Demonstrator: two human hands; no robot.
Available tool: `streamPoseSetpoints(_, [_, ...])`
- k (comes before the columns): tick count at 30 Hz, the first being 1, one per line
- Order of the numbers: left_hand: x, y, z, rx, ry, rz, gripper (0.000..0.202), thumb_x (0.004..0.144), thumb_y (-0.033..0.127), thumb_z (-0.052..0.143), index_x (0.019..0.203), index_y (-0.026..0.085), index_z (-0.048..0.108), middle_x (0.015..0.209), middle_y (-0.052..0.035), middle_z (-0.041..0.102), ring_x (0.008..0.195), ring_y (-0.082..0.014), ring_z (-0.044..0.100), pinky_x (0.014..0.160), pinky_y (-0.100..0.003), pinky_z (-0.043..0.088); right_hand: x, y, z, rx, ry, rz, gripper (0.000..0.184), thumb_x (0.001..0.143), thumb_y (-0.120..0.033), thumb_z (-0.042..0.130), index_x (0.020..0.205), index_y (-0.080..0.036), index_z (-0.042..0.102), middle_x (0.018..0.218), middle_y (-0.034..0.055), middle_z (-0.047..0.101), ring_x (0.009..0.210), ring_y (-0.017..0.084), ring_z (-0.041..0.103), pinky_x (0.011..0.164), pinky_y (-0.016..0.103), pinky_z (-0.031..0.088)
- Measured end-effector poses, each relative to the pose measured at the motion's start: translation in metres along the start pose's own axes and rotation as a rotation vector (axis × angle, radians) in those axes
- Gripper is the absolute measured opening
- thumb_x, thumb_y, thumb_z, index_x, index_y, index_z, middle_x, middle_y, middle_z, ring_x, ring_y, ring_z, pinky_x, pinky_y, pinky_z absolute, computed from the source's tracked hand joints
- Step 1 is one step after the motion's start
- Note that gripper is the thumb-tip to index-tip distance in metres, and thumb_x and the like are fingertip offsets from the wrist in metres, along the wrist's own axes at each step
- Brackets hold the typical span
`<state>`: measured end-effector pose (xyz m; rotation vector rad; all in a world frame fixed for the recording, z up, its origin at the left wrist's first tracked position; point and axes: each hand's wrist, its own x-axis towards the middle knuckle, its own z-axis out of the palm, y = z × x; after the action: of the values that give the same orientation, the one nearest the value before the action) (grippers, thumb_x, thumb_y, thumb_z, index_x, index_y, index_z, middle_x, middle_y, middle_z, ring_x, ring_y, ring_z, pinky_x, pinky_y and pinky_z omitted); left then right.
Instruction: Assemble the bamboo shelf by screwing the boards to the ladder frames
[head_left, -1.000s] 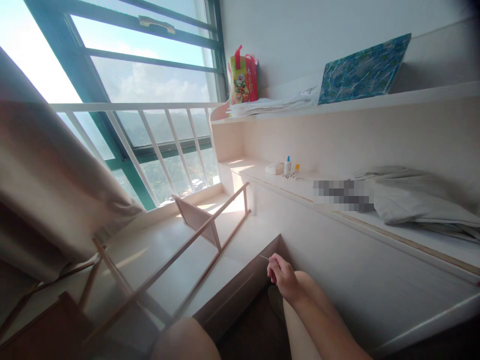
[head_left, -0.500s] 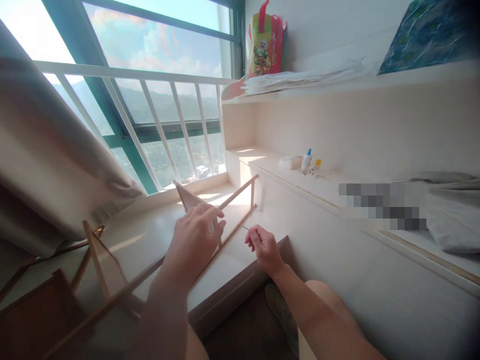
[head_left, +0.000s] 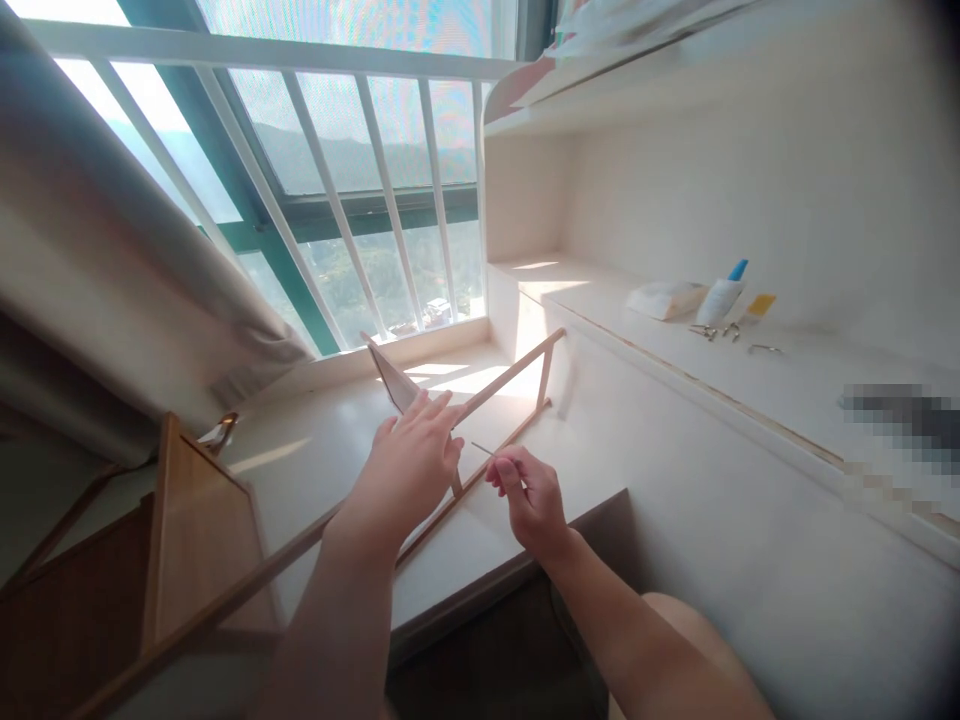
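A light wooden frame (head_left: 510, 377) of thin rails with slanted panels lies on its side across the pale window ledge (head_left: 337, 450). My left hand (head_left: 412, 465) rests on one of its rails near the middle panel, fingers stretched out. My right hand (head_left: 529, 495) is closed in a pinch on a thin metal pin (head_left: 484, 450), whose tip points left toward the left hand and the frame.
On the low shelf at the right stand a small white bottle with a blue cap (head_left: 724, 297), a white packet (head_left: 664, 298), a yellow-topped item (head_left: 757, 306) and small metal screws (head_left: 712, 331). A beige curtain (head_left: 97, 280) hangs at the left. White window bars (head_left: 390, 190) stand behind the ledge.
The view has tilted down and moved closer. My left hand came into view and settled on the frame's rail. My right hand with the pin rose from my knee toward the frame.
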<state>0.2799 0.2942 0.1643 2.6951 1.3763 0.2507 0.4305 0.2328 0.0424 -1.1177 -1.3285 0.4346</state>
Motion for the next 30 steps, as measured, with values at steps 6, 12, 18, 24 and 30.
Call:
streamPoseSetpoints(6, [0.003,-0.003,0.010,-0.122,0.047,0.063,0.049,0.100,0.020,0.036,0.147,0.027,0.047,0.152,-0.0012,0.052,0.152,-0.0261,0.028,0.117,-0.047,0.038,0.004,0.008,0.009,-0.039,-0.039,-0.015,0.029,0.104,-0.033,0.045,0.082,-0.021,0.060,0.073,0.0029,0.063,0.068,0.016,0.058,0.066,0.029,0.047])
streamPoseSetpoints(12, [0.002,0.000,0.011,-0.139,0.088,0.008,0.053,0.098,0.012,0.034,0.143,0.033,0.052,0.147,0.0003,0.058,0.147,-0.0249,0.039,0.103,-0.038,0.051,0.009,0.005,0.011,-0.058,-0.039,-0.072,0.028,0.103,-0.030,0.045,0.080,-0.021,0.059,0.071,0.0015,0.061,0.066,0.015,0.056,0.067,0.029,0.044])
streamPoseSetpoints(18, [0.005,-0.004,0.006,-0.043,0.076,-0.019,0.047,0.099,0.019,0.039,0.138,0.038,0.056,0.140,-0.0035,0.063,0.122,-0.0328,0.065,0.086,-0.041,0.057,0.014,0.000,0.013,-0.145,-0.082,-0.054,0.034,0.104,-0.031,0.043,0.073,-0.020,0.054,0.066,0.0004,0.055,0.062,0.014,0.052,0.065,0.029,0.041])
streamPoseSetpoints(24, [0.006,-0.013,0.012,-0.061,0.113,0.059,0.044,0.102,0.021,0.036,0.137,0.040,0.055,0.142,-0.0002,0.063,0.136,-0.0277,0.054,0.089,-0.038,0.056,0.016,0.003,0.012,-0.211,-0.074,-0.034,0.036,0.104,-0.033,0.042,0.072,-0.020,0.052,0.065,0.0002,0.054,0.062,0.014,0.050,0.064,0.029,0.040])
streamPoseSetpoints(30, [0.002,-0.012,0.016,-0.126,0.110,0.066,0.045,0.102,0.020,0.034,0.138,0.039,0.054,0.145,-0.0014,0.059,0.135,-0.0280,0.054,0.091,-0.039,0.055,0.021,0.003,0.016,-0.215,-0.072,-0.062,0.036,0.104,-0.033,0.042,0.072,-0.021,0.051,0.065,-0.0010,0.052,0.060,0.013,0.048,0.063,0.029,0.038])
